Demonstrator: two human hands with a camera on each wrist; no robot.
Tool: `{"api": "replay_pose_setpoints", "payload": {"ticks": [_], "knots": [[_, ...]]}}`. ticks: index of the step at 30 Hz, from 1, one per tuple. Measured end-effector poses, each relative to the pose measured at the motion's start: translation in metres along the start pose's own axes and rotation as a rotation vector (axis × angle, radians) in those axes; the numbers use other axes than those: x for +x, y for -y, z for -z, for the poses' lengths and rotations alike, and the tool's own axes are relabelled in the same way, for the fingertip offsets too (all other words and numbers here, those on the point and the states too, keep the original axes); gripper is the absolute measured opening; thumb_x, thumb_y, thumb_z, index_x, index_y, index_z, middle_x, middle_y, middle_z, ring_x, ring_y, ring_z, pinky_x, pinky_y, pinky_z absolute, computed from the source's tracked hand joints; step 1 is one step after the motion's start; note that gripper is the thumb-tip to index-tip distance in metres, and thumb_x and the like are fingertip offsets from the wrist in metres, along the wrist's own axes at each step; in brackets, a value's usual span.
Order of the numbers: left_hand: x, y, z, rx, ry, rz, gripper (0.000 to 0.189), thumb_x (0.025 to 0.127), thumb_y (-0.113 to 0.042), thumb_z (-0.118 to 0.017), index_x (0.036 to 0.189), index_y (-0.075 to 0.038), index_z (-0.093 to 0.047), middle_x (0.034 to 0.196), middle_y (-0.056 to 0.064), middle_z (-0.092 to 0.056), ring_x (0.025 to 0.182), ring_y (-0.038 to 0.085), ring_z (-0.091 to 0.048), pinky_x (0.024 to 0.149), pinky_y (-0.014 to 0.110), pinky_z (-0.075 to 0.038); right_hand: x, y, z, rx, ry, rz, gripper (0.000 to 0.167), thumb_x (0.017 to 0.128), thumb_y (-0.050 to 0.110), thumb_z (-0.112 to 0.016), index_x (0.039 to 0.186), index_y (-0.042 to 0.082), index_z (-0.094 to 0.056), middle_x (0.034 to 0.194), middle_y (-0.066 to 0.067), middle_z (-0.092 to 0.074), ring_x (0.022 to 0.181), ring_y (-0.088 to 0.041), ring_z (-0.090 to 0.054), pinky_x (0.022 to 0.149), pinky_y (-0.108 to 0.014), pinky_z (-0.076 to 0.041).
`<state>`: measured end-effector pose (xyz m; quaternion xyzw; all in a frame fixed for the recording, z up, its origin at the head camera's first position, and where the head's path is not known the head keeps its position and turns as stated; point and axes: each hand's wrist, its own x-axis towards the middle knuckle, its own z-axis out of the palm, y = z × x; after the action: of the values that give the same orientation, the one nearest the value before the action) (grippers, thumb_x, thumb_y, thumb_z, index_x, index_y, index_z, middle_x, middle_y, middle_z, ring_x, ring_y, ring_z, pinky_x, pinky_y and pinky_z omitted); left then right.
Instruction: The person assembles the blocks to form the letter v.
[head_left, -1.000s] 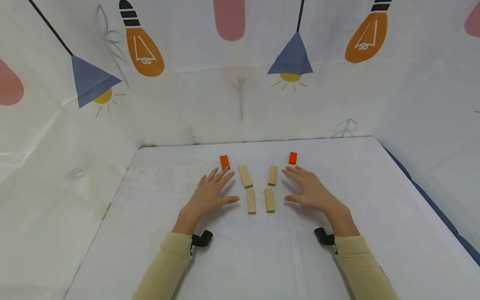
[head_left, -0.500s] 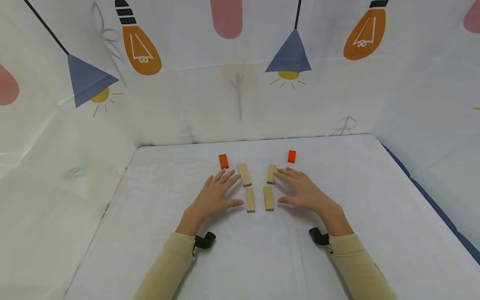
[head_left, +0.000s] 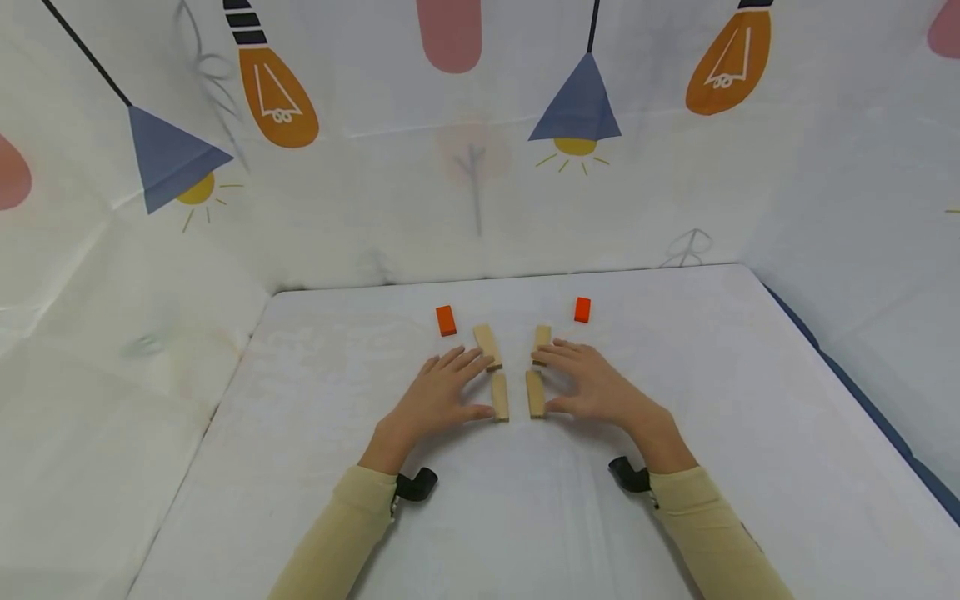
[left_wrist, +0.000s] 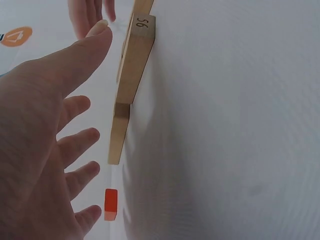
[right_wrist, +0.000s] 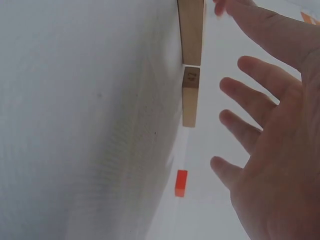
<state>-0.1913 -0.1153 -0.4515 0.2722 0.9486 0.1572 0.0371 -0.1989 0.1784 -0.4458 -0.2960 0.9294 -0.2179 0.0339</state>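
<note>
- Head view: the left hand (head_left: 438, 396) and right hand (head_left: 596, 385) reach in from either side above the white table (head_left: 525, 517), forearms slanting inward in pale yellow sleeves (head_left: 337, 529).
- Between them, four plain wooden blocks lie in two rows: the near left block (head_left: 500, 398), far left block (head_left: 483, 340), near right block (head_left: 534, 396) and far right block (head_left: 543, 333).
- Left hand: fingers fanned and pointing forward, thumb stretched toward the near left block, a fingertip overlapping the far left block.
- Right hand: much the mirror of it, thumb by the near right block, fingertips across the far right block.
- Neither hand grips anything; thumbs stand apart from fingers. I can't tell from the head view whether any tip touches wood.
- Left wrist view shows pale background between four fingertips and the far left block, and a number printed on the near left block's end.
- Right wrist view shows a similar gap, plus a number on the far right block's end.
- Beyond lie a left orange-red block (head_left: 446, 321) and a right orange-red block (head_left: 582, 310); each wrist view catches only one.
</note>
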Motion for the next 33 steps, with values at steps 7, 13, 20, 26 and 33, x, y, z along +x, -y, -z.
{"api": "replay_pose_setpoints", "payload": {"ticks": [7, 13, 20, 26, 33], "knots": [[0.003, -0.003, -0.004, 0.038, 0.005, -0.019, 0.084, 0.084, -0.071, -0.06, 0.154, -0.032, -0.035, 0.162, -0.003, -0.034, 0.149, 0.028, -0.032, 0.118, 0.055, -0.029, 0.0, 0.002, -0.005, -0.029, -0.022, 0.045, 0.071, 0.08, 0.038, -0.08, 0.143, 0.018, -0.053, 0.148, -0.004, -0.054, 0.141, -0.032, -0.042, 0.118, -0.056, -0.029], [0.003, -0.008, -0.006, 0.032, 0.007, -0.04, 0.083, 0.084, -0.069, -0.062, 0.153, -0.03, -0.039, 0.159, -0.002, -0.039, 0.145, 0.026, -0.038, 0.115, 0.053, -0.034, 0.0, 0.005, -0.006, -0.048, -0.031, 0.054, 0.068, 0.078, 0.036, -0.081, 0.14, 0.017, -0.057, 0.142, -0.004, -0.058, 0.135, -0.032, -0.048, 0.114, -0.056, -0.033], [0.004, -0.011, -0.009, 0.057, -0.002, -0.062, 0.079, 0.085, -0.068, -0.063, 0.151, -0.032, -0.04, 0.156, -0.008, -0.042, 0.143, 0.022, -0.04, 0.114, 0.05, -0.036, 0.0, 0.008, -0.007, -0.05, -0.03, 0.055, 0.067, 0.078, 0.035, -0.083, 0.137, 0.016, -0.059, 0.138, -0.004, -0.061, 0.132, -0.031, -0.05, 0.114, -0.054, -0.034], [0.003, -0.013, -0.009, 0.042, -0.003, -0.072, 0.077, 0.085, -0.065, -0.065, 0.15, -0.031, -0.043, 0.155, -0.009, -0.043, 0.143, 0.02, -0.041, 0.114, 0.048, -0.036, 0.001, 0.008, -0.005, -0.055, -0.019, 0.047, 0.066, 0.078, 0.034, -0.083, 0.137, 0.016, -0.059, 0.138, -0.004, -0.061, 0.132, -0.032, -0.049, 0.114, -0.054, -0.034], [0.003, -0.016, -0.009, 0.03, 0.0, -0.081, 0.072, 0.086, -0.063, -0.066, 0.147, -0.03, -0.048, 0.154, -0.008, -0.045, 0.142, 0.02, -0.042, 0.114, 0.048, -0.036, 0.001, 0.008, -0.005, -0.065, -0.004, 0.035, 0.063, 0.08, 0.034, -0.082, 0.136, 0.018, -0.06, 0.139, -0.002, -0.06, 0.134, -0.031, -0.048, 0.115, -0.054, -0.033]]}}
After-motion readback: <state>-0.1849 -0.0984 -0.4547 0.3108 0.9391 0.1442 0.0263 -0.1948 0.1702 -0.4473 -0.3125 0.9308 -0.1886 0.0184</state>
